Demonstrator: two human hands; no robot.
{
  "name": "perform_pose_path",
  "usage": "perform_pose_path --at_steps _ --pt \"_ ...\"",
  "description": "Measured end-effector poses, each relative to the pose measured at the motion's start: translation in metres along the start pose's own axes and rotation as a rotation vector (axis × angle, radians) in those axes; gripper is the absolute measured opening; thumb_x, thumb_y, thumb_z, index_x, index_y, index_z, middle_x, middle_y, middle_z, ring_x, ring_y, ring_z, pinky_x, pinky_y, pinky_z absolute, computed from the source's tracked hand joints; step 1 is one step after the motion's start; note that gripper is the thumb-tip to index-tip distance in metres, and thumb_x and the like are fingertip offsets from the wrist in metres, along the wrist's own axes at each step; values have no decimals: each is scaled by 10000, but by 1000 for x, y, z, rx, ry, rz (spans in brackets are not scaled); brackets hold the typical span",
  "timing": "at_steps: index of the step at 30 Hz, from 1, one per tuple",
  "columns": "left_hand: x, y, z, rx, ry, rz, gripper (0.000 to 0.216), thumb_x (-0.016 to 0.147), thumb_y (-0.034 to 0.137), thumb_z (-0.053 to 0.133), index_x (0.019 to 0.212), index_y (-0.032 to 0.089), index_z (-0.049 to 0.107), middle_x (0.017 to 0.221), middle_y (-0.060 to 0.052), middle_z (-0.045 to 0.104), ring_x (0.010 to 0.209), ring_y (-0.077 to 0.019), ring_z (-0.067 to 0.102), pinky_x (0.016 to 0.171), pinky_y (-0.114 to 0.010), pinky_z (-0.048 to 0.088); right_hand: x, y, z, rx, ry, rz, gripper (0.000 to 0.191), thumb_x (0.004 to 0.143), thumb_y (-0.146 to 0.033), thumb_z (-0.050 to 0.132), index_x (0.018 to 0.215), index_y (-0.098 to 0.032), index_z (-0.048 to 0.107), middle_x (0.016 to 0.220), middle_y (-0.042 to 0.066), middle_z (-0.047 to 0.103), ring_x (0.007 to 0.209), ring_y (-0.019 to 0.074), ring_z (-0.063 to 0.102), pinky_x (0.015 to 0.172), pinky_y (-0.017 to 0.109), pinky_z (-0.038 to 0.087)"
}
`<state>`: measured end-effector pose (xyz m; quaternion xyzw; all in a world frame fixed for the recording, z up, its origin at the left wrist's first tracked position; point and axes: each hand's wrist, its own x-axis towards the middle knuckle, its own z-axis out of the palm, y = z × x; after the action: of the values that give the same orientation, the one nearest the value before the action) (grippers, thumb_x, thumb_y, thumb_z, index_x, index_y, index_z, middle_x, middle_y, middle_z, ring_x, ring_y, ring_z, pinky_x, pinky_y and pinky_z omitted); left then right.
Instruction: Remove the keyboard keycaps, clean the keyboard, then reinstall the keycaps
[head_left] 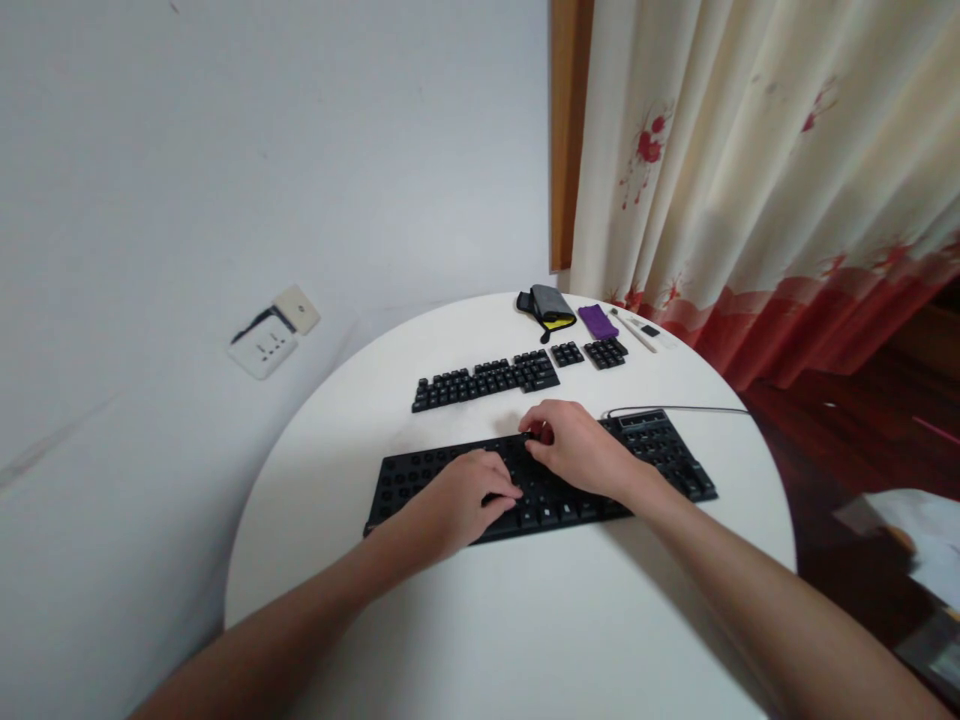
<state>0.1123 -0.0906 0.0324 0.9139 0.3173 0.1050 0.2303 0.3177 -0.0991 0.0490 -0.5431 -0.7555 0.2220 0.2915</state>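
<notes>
A black keyboard (675, 460) lies on a round white table (525, 620), with many of its keys bare of caps on the left part. My left hand (465, 495) rests flat on the middle of the keyboard, fingers stretched over the keys. My right hand (581, 445) hovers just behind it over the upper rows. Its fingers are curled in a pinch round a small reddish thing that I cannot make out. Removed black keycaps (486, 380) are laid out in keyboard order on the table behind, with two smaller groups (604, 352) to their right.
At the table's far edge lie a grey and yellow pouch (549, 305), a purple cloth (598, 320) and a white pen-like tool (637, 330). The keyboard's cable (675, 408) runs off to the right. A wall socket (262, 345) is at left, a curtain (750, 180) at right.
</notes>
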Motion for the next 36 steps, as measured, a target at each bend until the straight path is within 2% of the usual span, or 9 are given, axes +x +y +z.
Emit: perform_pose_path --at_steps 5,9,12,15,22,28,32,36 --pt "-2 2 7 71 0 20 158 834 152 670 913 235 779 941 -43 694 897 -185 619 846 -301 480 -1 0 -1 14 -24 32 110 797 -133 616 855 -165 703 780 34 682 711 148 586 673 252 426" --pt "0 4 6 61 20 -24 187 807 157 695 976 219 745 931 -38 710 879 -190 631 847 -311 483 -2 3 -2 33 -58 57 99 773 -129 636 833 -170 704 787 36 684 725 152 594 677 257 429" --pt "2 4 2 64 6 -59 148 779 174 737 921 211 744 858 -26 719 808 -188 642 805 -309 486 -2 3 -2 83 -141 47 89 756 -125 655 820 -166 701 763 25 682 704 143 600 653 245 432" --pt "3 3 -1 50 -17 -33 108 774 178 754 876 211 763 870 -26 733 839 -193 651 809 -299 477 -4 2 -3 115 -239 26 80 749 -120 658 800 -164 701 719 10 676 650 129 592 606 232 422" --pt "1 4 -4 -71 -24 -9 163 886 184 620 894 228 777 885 -25 723 818 -160 643 775 -258 454 -9 4 -1 94 -384 -7 128 718 -118 659 816 -169 723 716 8 691 626 127 591 556 222 399" --pt "6 4 -3 -117 -7 -126 123 836 175 635 843 203 755 735 4 656 613 -112 548 583 -226 374 -8 3 4 77 -426 -20 131 728 -114 668 816 -170 746 692 5 698 604 125 587 545 223 375" --pt "7 2 -4 -147 3 -168 102 819 195 638 814 188 739 723 11 628 595 -101 514 556 -220 351 -8 3 5 75 -425 -23 123 741 -125 677 825 -176 752 714 8 708 627 128 601 557 219 379" --pt "7 0 -6 -188 -41 -198 134 829 246 625 801 170 731 736 -2 643 617 -112 536 565 -222 365 -8 2 6 35 -434 -5 129 731 -151 695 840 -185 753 763 17 720 679 143 618 591 220 398"
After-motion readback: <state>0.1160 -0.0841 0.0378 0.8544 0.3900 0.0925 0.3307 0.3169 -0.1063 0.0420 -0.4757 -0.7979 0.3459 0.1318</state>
